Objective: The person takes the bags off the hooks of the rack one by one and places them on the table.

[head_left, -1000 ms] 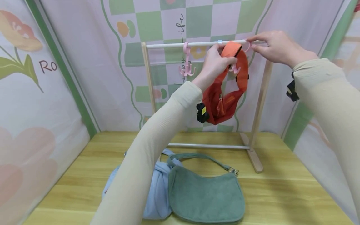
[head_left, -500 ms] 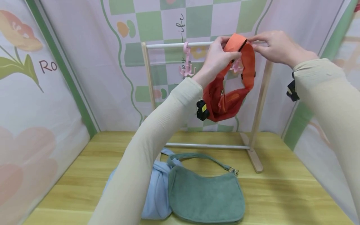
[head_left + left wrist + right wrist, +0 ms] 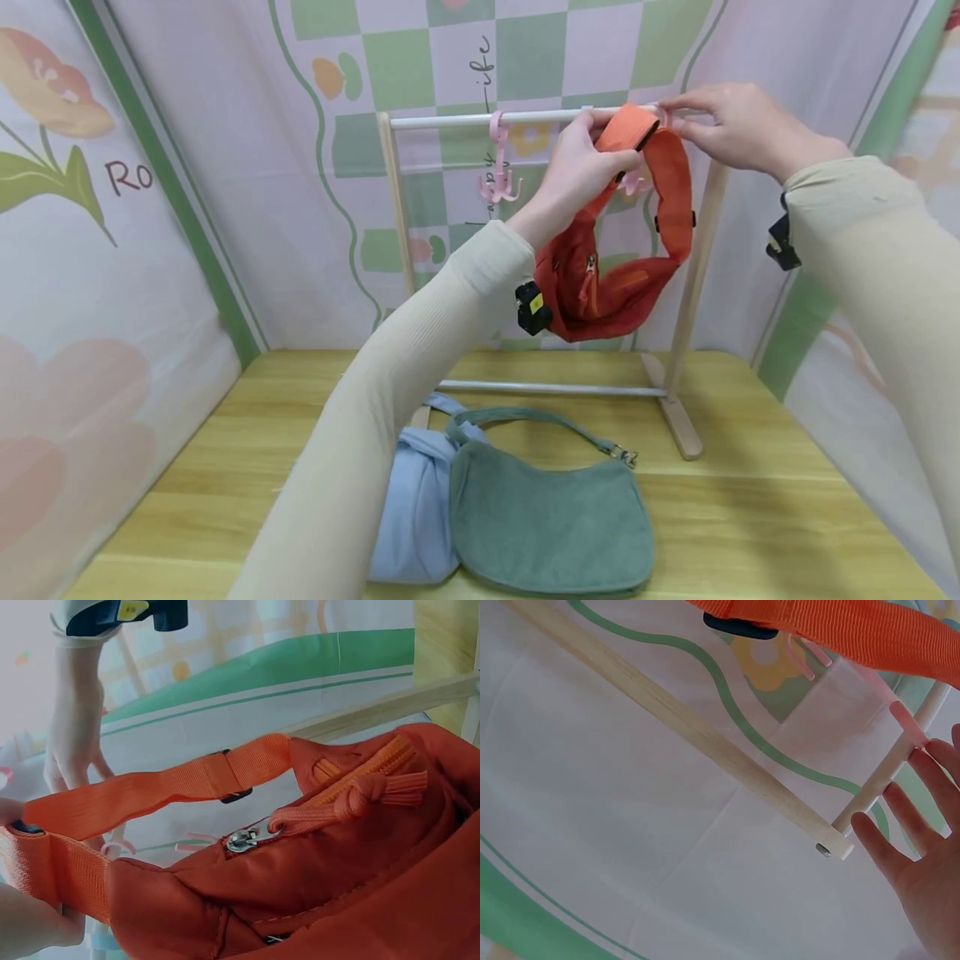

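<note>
My left hand (image 3: 576,162) grips the orange strap (image 3: 628,129) of a red-orange waist bag (image 3: 618,296) just in front of the rack's white top rail (image 3: 450,122). The bag hangs below, its zipper pull (image 3: 247,838) showing in the left wrist view. At the rail's right part, my right hand (image 3: 750,125) pinches the top of a pink multi-prong hook (image 3: 907,724), its other fingers spread. The hook's lower prongs (image 3: 636,182) show through the strap loop; whether the strap rests on them cannot be told.
Another pink hook (image 3: 499,183) hangs on the rail to the left. A green shoulder bag (image 3: 551,517) and a light blue bag (image 3: 420,517), partly hidden by my left sleeve, lie on the wooden table (image 3: 765,500). The rack's right post (image 3: 693,275) stands beyond the bag.
My left hand has lifted the bag's strap up and right, then lowered it slightly. The bag has swung right and its loop looks wider. The right hand stays at the hook.
</note>
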A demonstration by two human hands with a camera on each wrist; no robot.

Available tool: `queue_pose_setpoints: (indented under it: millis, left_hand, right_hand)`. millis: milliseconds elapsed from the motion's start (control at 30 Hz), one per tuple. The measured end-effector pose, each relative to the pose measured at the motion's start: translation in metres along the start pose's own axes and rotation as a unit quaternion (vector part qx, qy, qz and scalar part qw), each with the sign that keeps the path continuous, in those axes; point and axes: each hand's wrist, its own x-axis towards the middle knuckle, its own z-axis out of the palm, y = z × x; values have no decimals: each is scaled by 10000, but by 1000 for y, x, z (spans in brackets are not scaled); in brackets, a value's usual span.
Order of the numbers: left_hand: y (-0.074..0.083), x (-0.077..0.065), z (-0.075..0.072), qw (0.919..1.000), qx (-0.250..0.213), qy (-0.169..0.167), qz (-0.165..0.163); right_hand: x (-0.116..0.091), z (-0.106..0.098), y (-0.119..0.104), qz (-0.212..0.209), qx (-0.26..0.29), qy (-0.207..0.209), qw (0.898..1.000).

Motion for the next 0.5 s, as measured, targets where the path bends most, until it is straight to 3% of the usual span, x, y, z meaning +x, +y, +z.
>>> queue_pose_setpoints:
  millis: [500]
  left_hand:
    - [-9,-11,-2,9997,-26,-177,-152]
  right_hand:
    - [0,1,0,-70,72,60,9999]
